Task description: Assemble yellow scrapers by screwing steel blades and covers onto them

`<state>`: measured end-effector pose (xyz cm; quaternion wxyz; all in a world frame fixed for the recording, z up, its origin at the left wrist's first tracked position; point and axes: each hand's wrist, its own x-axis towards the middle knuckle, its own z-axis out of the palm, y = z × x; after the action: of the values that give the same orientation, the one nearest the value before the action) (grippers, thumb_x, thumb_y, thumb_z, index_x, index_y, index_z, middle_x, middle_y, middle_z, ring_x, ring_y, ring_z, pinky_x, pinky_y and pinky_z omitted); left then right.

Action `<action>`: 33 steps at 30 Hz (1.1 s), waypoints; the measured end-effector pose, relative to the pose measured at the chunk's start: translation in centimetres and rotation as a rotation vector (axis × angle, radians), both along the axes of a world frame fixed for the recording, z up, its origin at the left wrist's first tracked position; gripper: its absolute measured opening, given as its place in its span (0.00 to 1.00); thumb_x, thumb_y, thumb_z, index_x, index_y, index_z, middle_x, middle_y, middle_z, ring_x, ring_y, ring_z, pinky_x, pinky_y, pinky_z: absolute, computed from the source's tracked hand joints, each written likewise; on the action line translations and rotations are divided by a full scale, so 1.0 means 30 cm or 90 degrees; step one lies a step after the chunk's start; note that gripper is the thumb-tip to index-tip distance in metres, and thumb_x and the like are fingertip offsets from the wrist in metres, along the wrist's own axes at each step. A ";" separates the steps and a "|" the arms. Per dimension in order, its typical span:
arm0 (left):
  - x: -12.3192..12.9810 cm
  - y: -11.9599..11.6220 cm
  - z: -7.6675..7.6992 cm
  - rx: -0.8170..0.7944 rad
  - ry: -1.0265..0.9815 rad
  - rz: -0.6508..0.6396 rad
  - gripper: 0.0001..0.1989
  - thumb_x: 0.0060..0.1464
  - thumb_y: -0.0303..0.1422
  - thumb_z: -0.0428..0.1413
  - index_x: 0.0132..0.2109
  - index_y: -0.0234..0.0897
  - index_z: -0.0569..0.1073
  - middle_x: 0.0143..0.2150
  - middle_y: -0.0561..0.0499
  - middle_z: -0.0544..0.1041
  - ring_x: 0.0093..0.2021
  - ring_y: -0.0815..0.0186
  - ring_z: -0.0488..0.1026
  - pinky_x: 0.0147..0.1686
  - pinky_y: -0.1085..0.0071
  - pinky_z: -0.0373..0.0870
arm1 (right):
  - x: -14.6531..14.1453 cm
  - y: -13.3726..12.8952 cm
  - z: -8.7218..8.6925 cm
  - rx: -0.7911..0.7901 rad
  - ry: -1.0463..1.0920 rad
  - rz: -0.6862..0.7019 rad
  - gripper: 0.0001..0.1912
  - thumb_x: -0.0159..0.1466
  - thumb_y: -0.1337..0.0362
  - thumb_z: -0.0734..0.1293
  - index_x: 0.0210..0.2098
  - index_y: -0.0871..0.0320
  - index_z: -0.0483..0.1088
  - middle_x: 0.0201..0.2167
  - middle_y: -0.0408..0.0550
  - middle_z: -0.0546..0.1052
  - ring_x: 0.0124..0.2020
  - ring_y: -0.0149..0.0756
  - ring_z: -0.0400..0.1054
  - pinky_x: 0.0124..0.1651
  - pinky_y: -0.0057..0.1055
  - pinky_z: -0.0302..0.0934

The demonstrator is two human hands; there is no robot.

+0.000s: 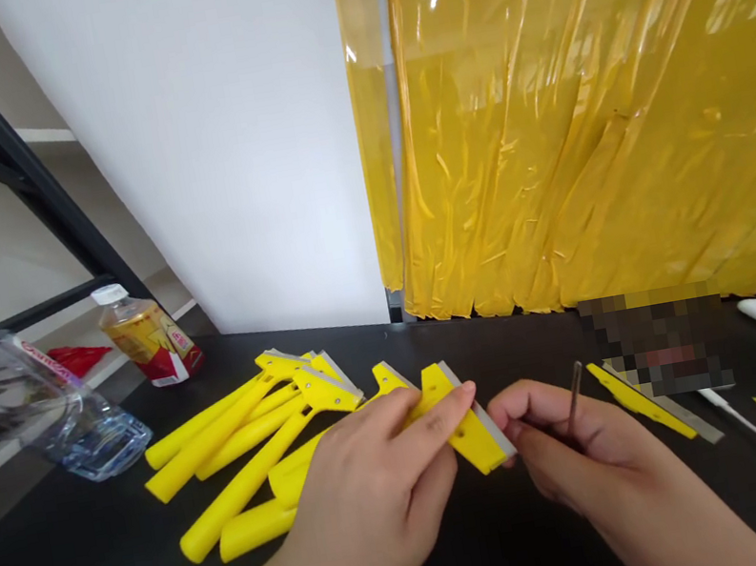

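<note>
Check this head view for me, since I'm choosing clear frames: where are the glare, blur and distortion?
In the head view, glare streaks the yellow plastic curtain; wide-angle distortion seems to make the black shelf frame lean; a blocky mosaic patch hides part of the view; the left hand, yellow scraper, right hand and thin metal rod look fairly sharp, with no obvious motion blur.

This is a workshop, with a yellow plastic strip curtain (582, 114), dark metal shelving (1, 158), a black workbench (68, 557) and heaped yellow scrapers (244, 484).
</note>
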<state>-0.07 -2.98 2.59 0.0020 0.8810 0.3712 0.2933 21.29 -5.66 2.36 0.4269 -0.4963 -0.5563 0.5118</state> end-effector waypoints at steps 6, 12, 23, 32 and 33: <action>0.001 0.004 -0.019 0.011 0.089 0.048 0.25 0.69 0.31 0.50 0.69 0.55 0.69 0.49 0.45 0.79 0.45 0.52 0.80 0.40 0.55 0.78 | -0.009 0.004 -0.015 -0.080 0.052 -0.013 0.11 0.64 0.53 0.67 0.33 0.54 0.72 0.20 0.36 0.56 0.22 0.30 0.47 0.26 0.31 0.44; 0.012 -0.003 -0.022 0.034 0.127 0.038 0.24 0.69 0.30 0.49 0.68 0.50 0.71 0.49 0.41 0.79 0.46 0.48 0.79 0.42 0.49 0.78 | -0.027 -0.015 -0.023 -0.176 0.151 0.042 0.28 0.62 0.38 0.69 0.24 0.54 0.60 0.20 0.36 0.56 0.23 0.28 0.46 0.27 0.31 0.46; -0.005 0.042 0.062 -0.664 -0.409 0.053 0.48 0.61 0.42 0.64 0.78 0.45 0.46 0.54 0.44 0.81 0.47 0.58 0.81 0.50 0.62 0.76 | 0.025 0.036 -0.030 -0.108 -0.023 0.042 0.17 0.66 0.53 0.68 0.28 0.56 0.64 0.22 0.36 0.56 0.26 0.29 0.45 0.28 0.31 0.40; 0.007 0.062 0.059 -0.941 -0.524 -0.074 0.13 0.63 0.39 0.61 0.36 0.32 0.78 0.21 0.50 0.77 0.18 0.71 0.70 0.20 0.79 0.63 | 0.031 0.035 -0.024 -0.071 0.057 0.068 0.19 0.66 0.47 0.70 0.30 0.57 0.72 0.24 0.38 0.60 0.27 0.30 0.48 0.30 0.31 0.45; 0.015 0.060 0.047 -0.922 -0.552 -0.073 0.14 0.64 0.39 0.60 0.37 0.32 0.78 0.20 0.50 0.76 0.18 0.72 0.69 0.20 0.79 0.63 | 0.034 0.039 -0.031 -0.075 0.104 0.045 0.18 0.65 0.47 0.71 0.35 0.57 0.75 0.24 0.39 0.62 0.27 0.30 0.50 0.31 0.31 0.47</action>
<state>0.39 -1.19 4.01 0.7233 0.4888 0.3888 0.2945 22.30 -4.49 1.44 0.4225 -0.4569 -0.5061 0.5971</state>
